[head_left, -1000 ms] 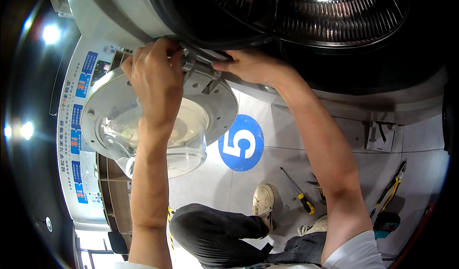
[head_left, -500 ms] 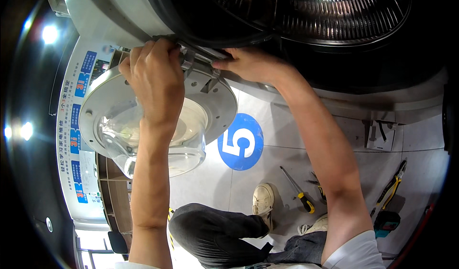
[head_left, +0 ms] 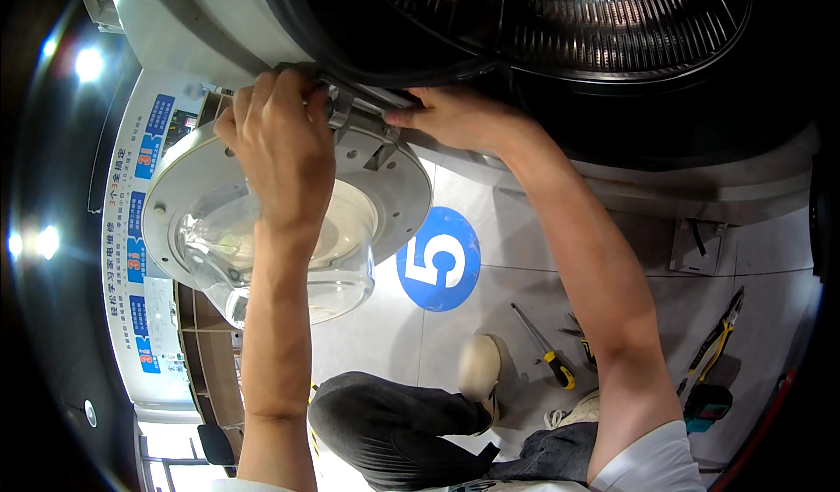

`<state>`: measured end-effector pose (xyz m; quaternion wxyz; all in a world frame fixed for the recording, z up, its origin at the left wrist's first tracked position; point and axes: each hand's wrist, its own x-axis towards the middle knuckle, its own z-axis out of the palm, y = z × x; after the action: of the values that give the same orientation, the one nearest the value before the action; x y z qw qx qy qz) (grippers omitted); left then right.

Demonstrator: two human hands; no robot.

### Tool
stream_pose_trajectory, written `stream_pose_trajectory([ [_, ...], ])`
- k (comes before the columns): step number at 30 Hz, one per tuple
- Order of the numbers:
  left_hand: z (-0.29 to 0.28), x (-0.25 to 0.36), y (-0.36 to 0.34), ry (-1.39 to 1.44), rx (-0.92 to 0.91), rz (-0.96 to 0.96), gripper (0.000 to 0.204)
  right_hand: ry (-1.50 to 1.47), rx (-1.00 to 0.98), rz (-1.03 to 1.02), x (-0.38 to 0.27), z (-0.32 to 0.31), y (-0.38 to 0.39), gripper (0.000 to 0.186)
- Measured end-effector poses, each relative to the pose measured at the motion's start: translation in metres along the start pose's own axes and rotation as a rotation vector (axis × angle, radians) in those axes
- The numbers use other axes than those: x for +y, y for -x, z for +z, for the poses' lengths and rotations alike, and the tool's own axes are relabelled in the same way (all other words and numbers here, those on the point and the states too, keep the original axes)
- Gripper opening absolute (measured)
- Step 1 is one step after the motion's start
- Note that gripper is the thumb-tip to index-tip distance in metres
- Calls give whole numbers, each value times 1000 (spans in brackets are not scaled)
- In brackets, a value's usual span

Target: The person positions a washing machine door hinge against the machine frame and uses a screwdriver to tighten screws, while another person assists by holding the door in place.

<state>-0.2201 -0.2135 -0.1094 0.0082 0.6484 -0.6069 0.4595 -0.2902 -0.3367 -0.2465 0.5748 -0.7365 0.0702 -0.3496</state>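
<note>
A round washing machine door [head_left: 398, 199] with a clear glass bowl [head_left: 341, 273] hangs swung out from the front of the machine. Metal door hinge [head_left: 344, 111] parts join it to the body beneath the dark rubber door gasket [head_left: 420, 79]. My left hand [head_left: 289, 151] is closed at the upper left end of the hinge; whatever its fingertips hold is hidden. At the other end of the hinge is my right hand [head_left: 464, 120], its thumb against the metal. Its other fingers disappear behind the gasket, so their grip cannot be seen.
Above my hands opens the ribbed metal drum [head_left: 612, 37]. On the tiled floor lie a screwdriver [head_left: 547, 352] with a yellow and black handle, pliers [head_left: 722, 330] and a teal and black tool [head_left: 707, 407]. A blue round floor sticker [head_left: 439, 258] is below the door. My knee and shoes are close by.
Both hands stay at the hinge with almost no movement. My shoe on the left is blurred now, where it was sharp before. The view has shifted very slightly.
</note>
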Motion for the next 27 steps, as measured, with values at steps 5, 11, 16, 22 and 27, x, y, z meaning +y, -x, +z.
stream_pose_trajectory([
  [5,1,-1,2,77,36,15,8,23,13,-34,5,2,-2,50],
  [11,2,-2,1,56,39,27,6,20,22,0,-5,-1,4,49],
  [16,5,-3,4,41,58,56,5,40,6,38,-10,-3,6,48],
  [22,4,0,1,47,28,16,5,49,23,6,-9,-3,7,48],
  [27,5,-2,3,54,46,39,5,89,65,-57,4,3,0,50],
])
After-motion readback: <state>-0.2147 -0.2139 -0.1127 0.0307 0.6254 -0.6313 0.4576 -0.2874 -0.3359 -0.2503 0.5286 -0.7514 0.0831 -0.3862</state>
